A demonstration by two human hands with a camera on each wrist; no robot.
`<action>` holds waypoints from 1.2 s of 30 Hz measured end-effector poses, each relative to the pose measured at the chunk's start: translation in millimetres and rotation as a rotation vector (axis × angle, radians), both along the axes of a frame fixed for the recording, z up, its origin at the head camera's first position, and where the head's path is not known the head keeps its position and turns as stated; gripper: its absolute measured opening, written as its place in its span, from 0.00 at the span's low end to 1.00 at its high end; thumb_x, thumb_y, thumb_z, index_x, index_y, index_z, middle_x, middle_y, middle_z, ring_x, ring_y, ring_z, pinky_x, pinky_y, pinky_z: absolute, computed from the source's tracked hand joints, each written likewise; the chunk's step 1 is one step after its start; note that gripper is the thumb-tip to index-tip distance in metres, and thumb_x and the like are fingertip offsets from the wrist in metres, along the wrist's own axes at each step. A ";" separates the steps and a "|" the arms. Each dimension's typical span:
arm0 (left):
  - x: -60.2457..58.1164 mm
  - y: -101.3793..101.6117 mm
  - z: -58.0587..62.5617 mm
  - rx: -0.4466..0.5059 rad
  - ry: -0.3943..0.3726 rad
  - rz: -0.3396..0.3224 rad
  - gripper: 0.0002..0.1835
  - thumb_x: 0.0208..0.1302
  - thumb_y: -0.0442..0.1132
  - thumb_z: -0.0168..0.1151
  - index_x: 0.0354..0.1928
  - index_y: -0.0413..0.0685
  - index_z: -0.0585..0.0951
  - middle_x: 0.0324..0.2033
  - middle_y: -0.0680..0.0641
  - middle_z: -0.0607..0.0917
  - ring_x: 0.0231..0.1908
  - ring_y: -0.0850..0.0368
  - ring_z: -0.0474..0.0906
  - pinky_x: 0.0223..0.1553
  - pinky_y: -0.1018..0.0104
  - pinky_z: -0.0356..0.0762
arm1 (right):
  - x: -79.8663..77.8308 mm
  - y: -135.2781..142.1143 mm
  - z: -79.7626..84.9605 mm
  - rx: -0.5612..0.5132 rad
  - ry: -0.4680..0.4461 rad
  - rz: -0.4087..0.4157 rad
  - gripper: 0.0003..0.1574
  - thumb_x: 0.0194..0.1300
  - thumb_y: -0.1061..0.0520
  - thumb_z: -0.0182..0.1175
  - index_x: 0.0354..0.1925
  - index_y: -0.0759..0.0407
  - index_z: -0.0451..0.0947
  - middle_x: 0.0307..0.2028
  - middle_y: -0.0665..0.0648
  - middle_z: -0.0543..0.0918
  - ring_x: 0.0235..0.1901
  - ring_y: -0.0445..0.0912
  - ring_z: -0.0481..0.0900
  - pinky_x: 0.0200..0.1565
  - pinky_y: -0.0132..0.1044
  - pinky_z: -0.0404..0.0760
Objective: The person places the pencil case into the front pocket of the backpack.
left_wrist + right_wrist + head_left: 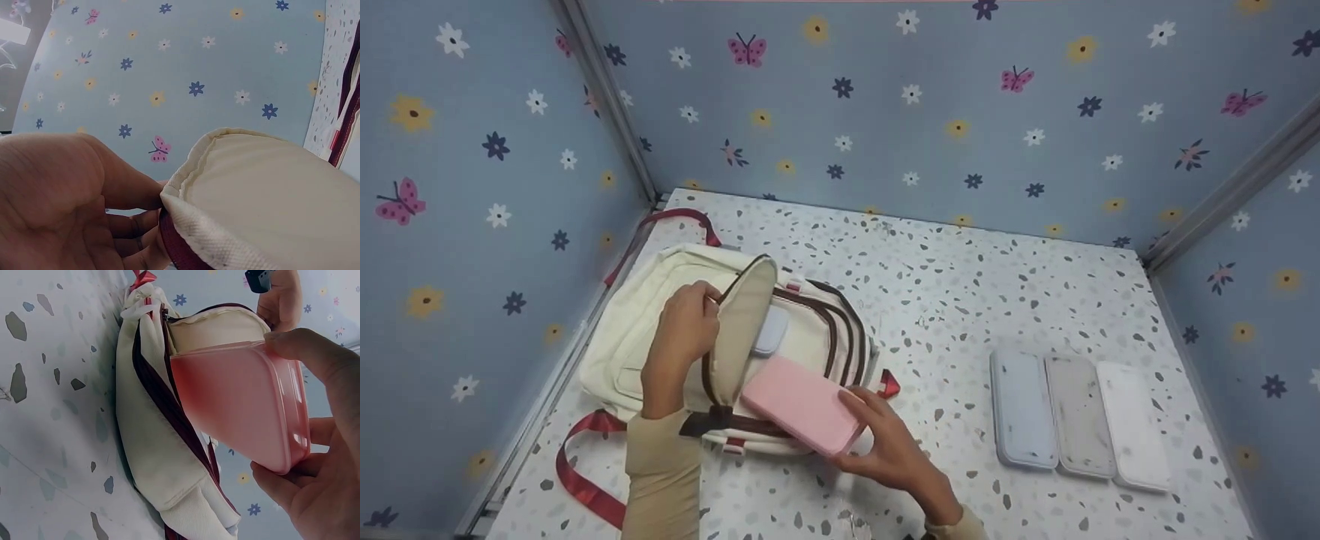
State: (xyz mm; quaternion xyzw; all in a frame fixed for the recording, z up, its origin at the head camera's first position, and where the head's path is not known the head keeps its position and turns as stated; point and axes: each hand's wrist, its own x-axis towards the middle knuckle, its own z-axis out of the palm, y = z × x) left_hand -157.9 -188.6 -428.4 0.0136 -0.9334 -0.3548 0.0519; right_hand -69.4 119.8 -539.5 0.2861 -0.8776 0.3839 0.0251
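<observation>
A cream backpack [637, 315] with dark red zips and straps lies on the table, its front flap [744, 322] pulled up. My left hand [682, 330] pinches the flap's edge between thumb and fingers, as the left wrist view shows up close. My right hand [889, 442] grips one end of a pink pencil case [806, 405] with rounded corners. The case's other end reaches into the opening under the flap. Inside, a pale lavender case [771, 331] shows beside it, partly covered by the flap.
Three similar cases lie side by side at the right: a light blue case [1025, 409], a grey case [1078, 416] and a white case [1134, 424]. A red strap [585, 480] loops over the speckled table [945, 300]. Flower-patterned panels [885, 112] enclose it.
</observation>
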 end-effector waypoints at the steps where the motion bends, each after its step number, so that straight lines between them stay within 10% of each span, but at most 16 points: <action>1: 0.0 0.1 -0.1 -0.003 -0.003 0.000 0.12 0.68 0.30 0.45 0.45 0.31 0.76 0.41 0.32 0.77 0.46 0.37 0.73 0.49 0.44 0.68 | -0.9 -1.6 0.2 0.004 -0.013 0.007 0.53 0.47 0.38 0.71 0.67 0.54 0.66 0.65 0.56 0.68 0.63 0.51 0.68 0.57 0.51 0.73; 11: -1.4 2.6 1.6 -0.011 -0.031 -0.004 0.12 0.68 0.30 0.45 0.46 0.31 0.76 0.41 0.33 0.77 0.45 0.38 0.73 0.49 0.45 0.68 | -15.1 -7.2 3.9 0.028 -0.193 0.040 0.53 0.49 0.43 0.71 0.70 0.55 0.62 0.69 0.60 0.62 0.68 0.55 0.62 0.63 0.56 0.66; 36: -2.1 4.8 0.9 -0.010 -0.036 -0.023 0.12 0.69 0.31 0.45 0.47 0.33 0.76 0.37 0.36 0.77 0.39 0.43 0.73 0.42 0.50 0.70 | -38.2 -51.9 -3.7 0.026 -0.222 -0.007 0.54 0.51 0.46 0.72 0.70 0.57 0.58 0.69 0.61 0.63 0.68 0.52 0.62 0.67 0.47 0.63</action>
